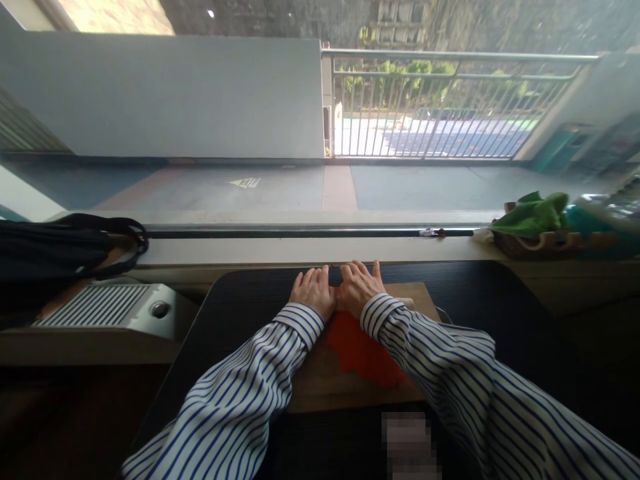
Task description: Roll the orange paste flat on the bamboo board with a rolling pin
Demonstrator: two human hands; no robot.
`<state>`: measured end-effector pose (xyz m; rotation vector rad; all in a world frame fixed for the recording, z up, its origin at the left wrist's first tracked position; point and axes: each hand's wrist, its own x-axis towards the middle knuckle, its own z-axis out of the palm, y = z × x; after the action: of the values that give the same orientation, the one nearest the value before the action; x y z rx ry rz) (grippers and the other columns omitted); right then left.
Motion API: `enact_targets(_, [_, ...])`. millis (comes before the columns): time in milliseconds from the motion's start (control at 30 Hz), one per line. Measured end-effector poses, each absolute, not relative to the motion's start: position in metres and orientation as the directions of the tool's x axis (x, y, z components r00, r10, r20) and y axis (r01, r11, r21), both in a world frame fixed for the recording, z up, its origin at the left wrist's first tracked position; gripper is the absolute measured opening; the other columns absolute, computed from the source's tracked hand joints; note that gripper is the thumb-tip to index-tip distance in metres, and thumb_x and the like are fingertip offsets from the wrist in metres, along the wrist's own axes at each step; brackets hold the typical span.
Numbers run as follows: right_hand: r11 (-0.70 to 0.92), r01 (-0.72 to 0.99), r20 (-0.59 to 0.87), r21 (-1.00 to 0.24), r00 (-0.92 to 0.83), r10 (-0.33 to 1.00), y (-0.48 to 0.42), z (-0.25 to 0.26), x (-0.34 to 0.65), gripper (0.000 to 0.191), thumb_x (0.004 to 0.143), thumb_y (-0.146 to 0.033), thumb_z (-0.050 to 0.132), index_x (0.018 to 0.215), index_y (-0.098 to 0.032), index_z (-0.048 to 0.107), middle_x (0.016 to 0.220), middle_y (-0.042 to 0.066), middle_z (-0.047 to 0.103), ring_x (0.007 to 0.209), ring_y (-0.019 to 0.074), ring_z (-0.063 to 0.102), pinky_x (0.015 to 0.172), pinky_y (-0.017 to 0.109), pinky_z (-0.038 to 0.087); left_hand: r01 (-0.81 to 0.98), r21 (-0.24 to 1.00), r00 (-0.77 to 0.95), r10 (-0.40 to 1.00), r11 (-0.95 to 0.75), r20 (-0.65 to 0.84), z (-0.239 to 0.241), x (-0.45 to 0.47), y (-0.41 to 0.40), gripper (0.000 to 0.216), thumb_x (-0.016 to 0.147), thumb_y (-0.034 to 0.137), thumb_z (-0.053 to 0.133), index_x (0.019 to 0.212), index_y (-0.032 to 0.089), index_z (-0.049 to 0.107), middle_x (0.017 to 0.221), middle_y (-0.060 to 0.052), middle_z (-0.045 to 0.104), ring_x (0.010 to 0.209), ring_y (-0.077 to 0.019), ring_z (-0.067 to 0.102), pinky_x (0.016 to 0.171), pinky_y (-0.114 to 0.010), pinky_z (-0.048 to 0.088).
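Observation:
My left hand [314,291] lies palm down at the far side of a light wooden board [320,393], its fingers stretched forward. Close beside it, thumbs nearly meeting, my right hand [358,287] also rests palm down with its fingers out. Just below the hands spreads a flat, uneven orange-red sheet [360,350], like rolled dough or clay; my right sleeve covers part of it. Past my right cuff shows a pale rounded end [409,303], like that of a rolling pin. Whatever lies beneath my palms is hidden.
The board lies on a black table [240,313] against a window sill [280,251]. A thin wire loop [444,315] is right of the board. A green cloth [533,215] tops a basket at right. A black bag [45,260] and white radiator [155,313] stand left.

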<state>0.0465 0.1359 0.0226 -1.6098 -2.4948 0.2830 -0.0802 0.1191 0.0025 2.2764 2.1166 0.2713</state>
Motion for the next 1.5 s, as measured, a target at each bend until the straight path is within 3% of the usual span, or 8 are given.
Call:
enact_targets(167, [0.365, 0.905, -0.043, -0.216, -0.383, 0.923, 0.146, 0.025, 0.044, 0.036, 0.083, -0.021, 0.031, 0.116, -0.017, 0.045, 0.125, 0.013, 0.049, 0.125, 0.0261, 0.027, 0.098, 0.067, 0.005, 0.983, 0.166, 0.067, 0.996, -0.076, 0.059, 0.004, -0.080, 0.131, 0.050, 0.081, 0.024, 0.034, 0.129, 0.012, 0.039, 0.129, -0.011, 0.050, 0.124, -0.0241, 0.037, 0.104, -0.044, 0.027])
enact_targets(467, [0.390, 0.886, -0.068, -0.250, -0.417, 0.906, 0.111, 0.018, 0.049, 0.046, 0.088, -0.031, 0.024, 0.130, -0.016, 0.034, 0.141, 0.014, 0.030, 0.132, 0.0286, 0.014, 0.097, 0.069, 0.007, 0.991, 0.113, 0.075, 0.997, -0.078, 0.028, 0.006, -0.079, 0.096, 0.049, 0.085, 0.025, 0.028, 0.129, 0.007, 0.040, 0.133, -0.013, 0.046, 0.127, -0.0241, 0.034, 0.106, -0.041, 0.023])
enact_targets(900, [0.316, 0.918, -0.101, -0.239, -0.347, 0.933, 0.151, 0.022, 0.044, 0.043, 0.082, -0.021, 0.031, 0.125, -0.017, 0.039, 0.139, 0.012, 0.034, 0.132, 0.0258, 0.014, 0.097, 0.071, 0.005, 0.978, 0.201, 0.044, 0.998, -0.051, 0.040, 0.005, -0.078, 0.133, 0.051, 0.081, 0.025, 0.031, 0.129, 0.009, 0.039, 0.133, -0.012, 0.046, 0.127, -0.0246, 0.033, 0.106, -0.046, 0.022])
enact_targets(1167, [0.385, 0.895, -0.106, -0.225, -0.415, 0.903, 0.113, 0.018, 0.051, 0.049, 0.087, -0.030, 0.026, 0.133, -0.016, 0.030, 0.144, 0.013, 0.025, 0.133, 0.0269, 0.011, 0.099, 0.068, 0.007, 0.983, 0.157, 0.084, 0.995, -0.093, 0.061, 0.003, -0.079, 0.095, 0.050, 0.085, 0.027, 0.027, 0.129, 0.008, 0.041, 0.132, -0.013, 0.047, 0.128, -0.0240, 0.033, 0.107, -0.043, 0.022])
enact_targets(1500, [0.322, 0.917, -0.119, -0.235, -0.356, 0.927, 0.148, 0.016, 0.046, 0.051, 0.082, -0.023, 0.031, 0.132, -0.016, 0.031, 0.144, 0.011, 0.024, 0.134, 0.0256, 0.010, 0.097, 0.069, 0.008, 0.978, 0.201, 0.049, 0.997, -0.059, 0.054, 0.000, -0.078, 0.127, 0.051, 0.083, 0.027, 0.030, 0.130, 0.010, 0.038, 0.135, -0.012, 0.044, 0.128, -0.0240, 0.031, 0.107, -0.046, 0.019])
